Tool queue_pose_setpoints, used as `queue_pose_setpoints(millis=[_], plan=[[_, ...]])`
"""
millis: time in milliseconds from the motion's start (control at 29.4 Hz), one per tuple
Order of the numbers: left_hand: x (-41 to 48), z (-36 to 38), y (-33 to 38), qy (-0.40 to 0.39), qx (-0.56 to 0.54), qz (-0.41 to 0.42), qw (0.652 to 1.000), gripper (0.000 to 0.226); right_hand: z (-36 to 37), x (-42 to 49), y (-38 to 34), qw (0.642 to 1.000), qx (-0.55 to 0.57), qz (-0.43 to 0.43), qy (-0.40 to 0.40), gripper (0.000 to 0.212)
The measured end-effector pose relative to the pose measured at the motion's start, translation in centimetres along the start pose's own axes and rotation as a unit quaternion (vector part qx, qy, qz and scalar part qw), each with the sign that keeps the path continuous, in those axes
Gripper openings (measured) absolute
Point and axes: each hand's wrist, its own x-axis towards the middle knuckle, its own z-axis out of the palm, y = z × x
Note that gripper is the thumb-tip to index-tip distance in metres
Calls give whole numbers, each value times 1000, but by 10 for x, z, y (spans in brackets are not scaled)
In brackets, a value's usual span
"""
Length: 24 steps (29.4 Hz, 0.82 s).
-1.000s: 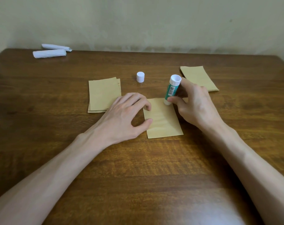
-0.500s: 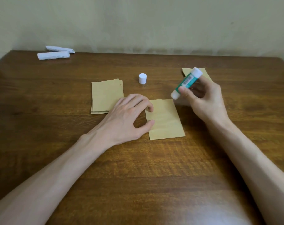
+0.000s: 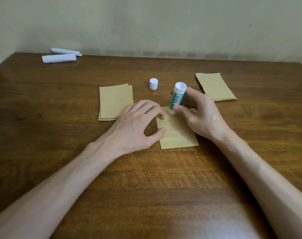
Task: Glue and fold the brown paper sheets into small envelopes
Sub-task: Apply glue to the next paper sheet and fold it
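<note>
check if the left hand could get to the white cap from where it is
Probably yes. The white cap stands on bare table just beyond the left hand, between the sheet stack and the glue stick, nothing in between. It would have to leave the sheet it presses.

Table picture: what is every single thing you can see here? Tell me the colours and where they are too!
table: 1, brown wood, under everything
single sheet: 1, brown, middle of the table
left stack of sheets: 1, brown, left of the single sheet
right stack of sheets: 1, brown, far right
glue stick: 1, green and white, nearly upright, tip down at the single sheet's far edge
cap: 1, white, off the glue stick, standing between the two stacks
paper rolls: 2, white, far left corner
wall: 1, beige, behind the table
left hand: 1, fingertips pressing the single sheet's left edge
right hand: 1, gripping the glue stick
</note>
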Motion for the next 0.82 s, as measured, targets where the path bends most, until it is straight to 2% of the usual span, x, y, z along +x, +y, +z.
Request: queue_pose_setpoints(millis=[170, 340, 579, 817], plan=[[0, 1, 0, 7, 1, 0, 1000, 28, 1, 2, -9, 1000, -20, -8, -13, 33], [0, 1, 0, 1, -3, -2, 1000, 29, 3, 4, -9, 999, -23, 17, 21, 41], [0, 0, 0, 2, -3, -1, 1000, 29, 2, 0, -6, 997, -68, 22, 26, 26], [0, 0, 0, -2, -1, -2, 1000, 28, -8, -2, -4, 992, -103, 69, 17, 26]])
